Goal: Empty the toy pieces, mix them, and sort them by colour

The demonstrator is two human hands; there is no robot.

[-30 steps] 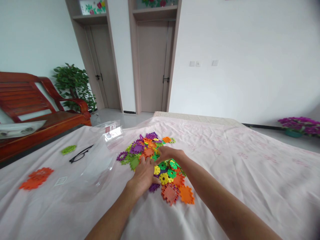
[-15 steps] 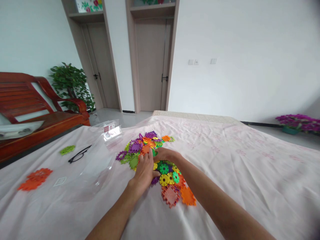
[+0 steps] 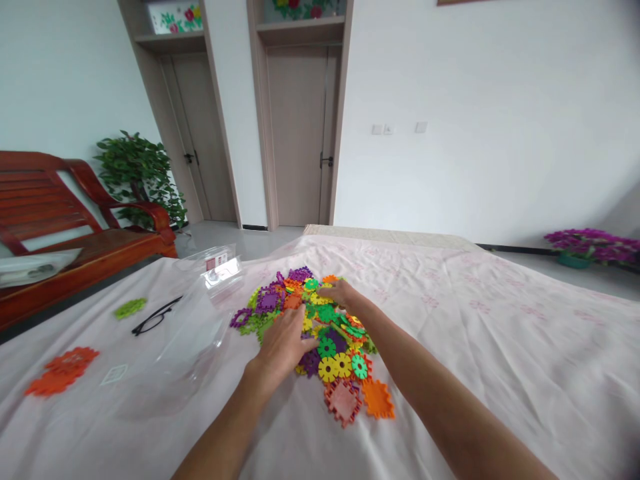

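A heap of interlocking plastic pieces in purple, green, yellow and orange lies on the pale cloth. My left hand rests at the near left side of the heap, fingers stretched out and thumb apart, with nothing visibly held. Over the far right part of the heap, my right hand has its fingers pointing left above a yellow notched disc; they look apart. Between my hands are green discs and a purple piece. Nearest me lie a pinkish square piece and an orange square piece.
On the left of the cloth are a clear plastic bag, black glasses, orange pieces and a light green piece. A wooden bench stands beyond the left edge.
My hands have drawn apart; the right moved a little away from me. More green and yellow pieces now show between them. The view has tilted up slightly.
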